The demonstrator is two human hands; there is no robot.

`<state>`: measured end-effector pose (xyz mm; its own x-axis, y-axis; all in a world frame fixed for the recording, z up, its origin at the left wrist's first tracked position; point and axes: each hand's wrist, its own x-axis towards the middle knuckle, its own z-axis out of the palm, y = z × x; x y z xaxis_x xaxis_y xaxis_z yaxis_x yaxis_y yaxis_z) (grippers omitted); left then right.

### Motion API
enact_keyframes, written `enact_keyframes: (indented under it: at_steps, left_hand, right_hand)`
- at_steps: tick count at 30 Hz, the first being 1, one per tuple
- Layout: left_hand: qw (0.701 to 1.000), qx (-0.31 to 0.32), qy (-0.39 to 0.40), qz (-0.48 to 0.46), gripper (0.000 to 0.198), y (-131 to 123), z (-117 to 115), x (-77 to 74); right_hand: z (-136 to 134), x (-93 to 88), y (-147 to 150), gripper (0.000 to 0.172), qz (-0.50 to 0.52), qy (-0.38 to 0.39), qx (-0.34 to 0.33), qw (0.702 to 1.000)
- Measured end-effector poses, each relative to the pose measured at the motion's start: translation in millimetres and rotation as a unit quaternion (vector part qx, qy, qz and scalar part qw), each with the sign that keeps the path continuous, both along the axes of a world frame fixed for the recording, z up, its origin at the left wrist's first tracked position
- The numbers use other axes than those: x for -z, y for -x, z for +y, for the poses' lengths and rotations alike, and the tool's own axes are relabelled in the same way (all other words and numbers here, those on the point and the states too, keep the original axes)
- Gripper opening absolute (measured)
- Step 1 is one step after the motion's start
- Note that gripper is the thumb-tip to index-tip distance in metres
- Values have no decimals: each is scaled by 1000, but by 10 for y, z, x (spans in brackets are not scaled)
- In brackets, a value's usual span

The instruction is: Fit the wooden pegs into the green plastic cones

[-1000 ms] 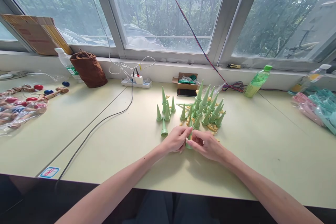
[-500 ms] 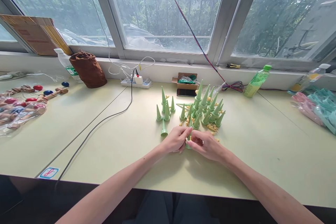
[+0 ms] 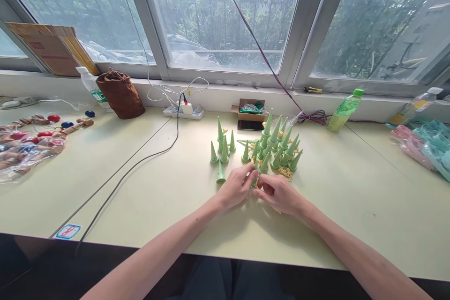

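Pale green and plastic-looking, a slender tapered cone (image 3: 254, 182) sits just below and right of the frame's centre, between the two hands and largely hidden by their fingers. What shows of its long axis runs up the frame, away from the person, with the narrow end seemingly uppermost. The left hand (image 3: 239, 184) lies on its left side, thumb and fingers closed around it. The right hand (image 3: 279, 193) is at its lower right, fingers curled, with thumb and forefinger brought near the cone's lower part; whether they touch it or pinch a small part, I cannot tell. Both hands are close, but the left one clearly has the hold. Just above and to the right in the frame, a dense cluster of green cones (image 3: 274, 137) stands on the pale yellow-green tabletop (image 3: 369, 197), with small yellow peg-like pieces (image 3: 286, 173) scattered at its lower right edge.
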<state>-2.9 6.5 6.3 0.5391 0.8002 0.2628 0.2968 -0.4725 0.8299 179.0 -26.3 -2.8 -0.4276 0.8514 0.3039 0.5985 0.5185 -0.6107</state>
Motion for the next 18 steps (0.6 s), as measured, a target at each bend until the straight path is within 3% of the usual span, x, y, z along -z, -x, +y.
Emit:
enact_keyframes:
  at_steps: [5,18]
  left_hand:
    - [997,-34,-68,-2,28,-7,31,41]
    - [999,-34,-29,-12,19,-4,60,110]
  right_hand:
    - [16,22,-25,25,-17,-9,15,1000]
    - [69,96,-9,32,-36,-35,43,998]
